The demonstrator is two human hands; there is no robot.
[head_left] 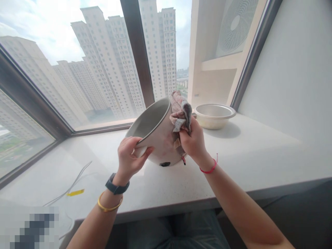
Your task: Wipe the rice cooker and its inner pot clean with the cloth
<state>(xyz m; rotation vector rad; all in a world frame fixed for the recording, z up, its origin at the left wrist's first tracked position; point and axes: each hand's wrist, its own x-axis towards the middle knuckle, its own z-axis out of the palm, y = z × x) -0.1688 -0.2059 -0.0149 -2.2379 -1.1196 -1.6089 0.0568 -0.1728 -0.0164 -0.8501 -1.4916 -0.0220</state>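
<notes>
Tilted above the pale stone window surface (pixel 246 155): a white round metal cooker pot (pixel 155 135), left hand (pixel 129 157) in a closed grip on its rim. Pressed to the pot's outer wall by the right hand (pixel 193 140), grip bunched tight: a crumpled pink-grey cloth (pixel 181 110). Behind, by the window: a shallow silver metal bowl (pixel 214 116).

Honestly there's nothing to read here, no words, brand names, numbers or signs anywhere that I can make out. The pot (pixel 155 135) shows plain sides with no logo facing the camera, the metal bowl (pixel 214 116) at the back of the surface is bare too, and the cloth (pixel 181 112) only has a pattern, no lettering. The little yellow tag (pixel 75 192) on the cable (pixel 70 188) near the left edge of the surface is too small to tell if anything's printed on it.
</notes>
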